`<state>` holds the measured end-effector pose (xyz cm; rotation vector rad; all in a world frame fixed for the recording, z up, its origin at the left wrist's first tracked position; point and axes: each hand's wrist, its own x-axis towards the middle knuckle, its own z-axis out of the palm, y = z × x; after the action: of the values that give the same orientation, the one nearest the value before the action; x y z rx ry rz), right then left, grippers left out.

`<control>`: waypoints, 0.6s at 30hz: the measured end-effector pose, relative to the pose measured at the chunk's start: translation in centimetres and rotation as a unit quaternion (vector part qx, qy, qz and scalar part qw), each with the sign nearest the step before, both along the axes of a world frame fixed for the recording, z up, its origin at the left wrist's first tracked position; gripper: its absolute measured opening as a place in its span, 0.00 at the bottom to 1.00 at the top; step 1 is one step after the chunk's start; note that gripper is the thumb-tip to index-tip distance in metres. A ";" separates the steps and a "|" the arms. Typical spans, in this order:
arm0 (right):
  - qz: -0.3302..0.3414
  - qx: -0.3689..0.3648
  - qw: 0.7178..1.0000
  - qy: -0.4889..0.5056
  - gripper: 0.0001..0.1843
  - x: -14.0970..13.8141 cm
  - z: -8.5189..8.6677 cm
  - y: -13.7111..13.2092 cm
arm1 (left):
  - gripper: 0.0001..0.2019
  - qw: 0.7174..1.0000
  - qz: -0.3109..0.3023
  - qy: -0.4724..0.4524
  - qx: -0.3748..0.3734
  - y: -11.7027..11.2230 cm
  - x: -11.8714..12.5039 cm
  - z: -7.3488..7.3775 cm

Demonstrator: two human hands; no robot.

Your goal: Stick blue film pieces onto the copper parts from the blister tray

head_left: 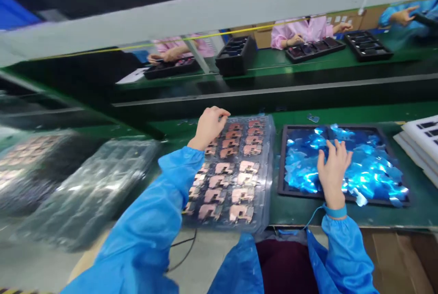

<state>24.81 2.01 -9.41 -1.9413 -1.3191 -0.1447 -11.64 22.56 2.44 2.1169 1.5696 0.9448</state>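
My left hand (pixel 209 127) curls over the upper left edge of a clear plastic tray (pixel 268 171), which holds rows of copper-coloured metal parts (pixel 232 180). My right hand (pixel 333 171) lies with spread fingers on shiny blue film pieces (pixel 372 166), heaped in a black tray (pixel 308 196) to the right of the clear one. A blue wrist strap (pixel 335 211) circles my right wrist, and its thin cord runs down to the bench edge. Blue sleeves cover both my arms.
Stacked clear trays (pixel 92 193) lie blurred at left, and white trays (pixel 417 143) stack at right. A stray blue film scrap (pixel 313 118) sits on the green bench (pixel 342 214). Beyond a grey rail (pixel 219 13), several gowned workers handle black trays.
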 end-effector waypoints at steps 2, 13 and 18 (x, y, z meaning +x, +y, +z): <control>0.028 0.023 0.999 0.023 0.23 0.1 -0.2 0.2 | 0.11 0.993 -0.085 0.080 0.027 1.6 6.0 -0.5; 0.176 0.017 0.978 0.107 0.16 -2.8 1.5 -1.4 | 0.09 0.913 -0.339 0.222 -0.048 6.8 33.2 -8.8; 0.183 -0.005 0.976 0.115 0.15 -3.6 2.7 -0.7 | 0.03 0.920 -0.320 0.217 -0.065 8.6 31.9 -8.8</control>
<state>21.24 1.30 -6.70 -1.6326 -1.4907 0.2613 20.25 31.16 -6.39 2.5936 0.9218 0.1503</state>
